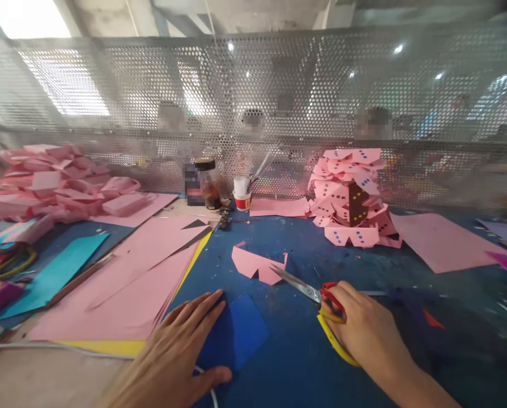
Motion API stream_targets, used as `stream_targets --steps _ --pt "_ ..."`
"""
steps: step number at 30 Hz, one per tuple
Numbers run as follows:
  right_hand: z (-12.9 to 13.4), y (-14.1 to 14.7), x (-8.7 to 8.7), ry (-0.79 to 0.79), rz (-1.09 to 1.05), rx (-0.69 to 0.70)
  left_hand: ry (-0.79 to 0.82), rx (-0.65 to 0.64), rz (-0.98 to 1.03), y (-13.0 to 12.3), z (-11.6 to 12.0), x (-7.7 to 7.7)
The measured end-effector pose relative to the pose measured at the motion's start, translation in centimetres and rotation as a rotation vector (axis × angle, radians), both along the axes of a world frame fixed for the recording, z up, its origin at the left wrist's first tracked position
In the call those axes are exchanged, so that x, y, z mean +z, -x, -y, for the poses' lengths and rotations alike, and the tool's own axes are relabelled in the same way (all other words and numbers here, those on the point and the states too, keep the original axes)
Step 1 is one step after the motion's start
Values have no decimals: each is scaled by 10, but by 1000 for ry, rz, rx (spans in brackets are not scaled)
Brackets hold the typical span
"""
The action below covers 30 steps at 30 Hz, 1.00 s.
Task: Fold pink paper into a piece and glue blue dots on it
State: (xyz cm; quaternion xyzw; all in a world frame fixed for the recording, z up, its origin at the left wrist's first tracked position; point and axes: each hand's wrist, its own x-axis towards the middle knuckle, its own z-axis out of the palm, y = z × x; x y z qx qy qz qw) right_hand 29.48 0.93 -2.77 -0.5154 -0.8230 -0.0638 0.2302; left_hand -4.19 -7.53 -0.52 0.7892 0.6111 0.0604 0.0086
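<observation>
My right hand [359, 323] is wrapped round the handles of red-and-yellow scissors [306, 292]. Their blades point left, and the tips lie over a pink paper pair of glasses [253, 265] on the blue table. A dark triangular notch shows at the glasses' lower edge. My left hand [189, 345] lies flat, fingers stretched out, holding nothing. It rests at the left side of a blue piece of paper [248, 328]. A thin white cord passes near my left thumb.
Pink paper sheets [126, 283] lie at left, with a pink paper pile [53, 181] behind. Pink paper glasses with square dots [350, 235] are heaped at back right. A jar [212, 190] and a cup [242, 199] stand before a perforated metal screen [287, 85].
</observation>
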Motion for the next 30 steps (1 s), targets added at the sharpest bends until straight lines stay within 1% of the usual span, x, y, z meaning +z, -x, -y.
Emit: stream_targets --steps 3,10,15,20,22,26,28,30 --pt "0 0 -2 3 20 7 29 48 22 0 7 -4" --pt "-1 -1 -2 -11 56 29 106 71 190 -4 0 -5" --pt "-1 0 -3 13 43 26 108 111 209 -4 -1 -4" --pt "-2 0 -6 12 50 27 126 81 199 2 -1 -10" --pt "-3 0 -7 6 48 32 127 70 208 3 -3 -11" --pt "-3 0 -7 7 39 23 185 43 256 0 -10 -3" --pt "-3 0 -7 9 34 29 228 54 302 -3 -14 3" --pt "-3 1 -6 0 33 31 239 66 363 -7 -15 7"
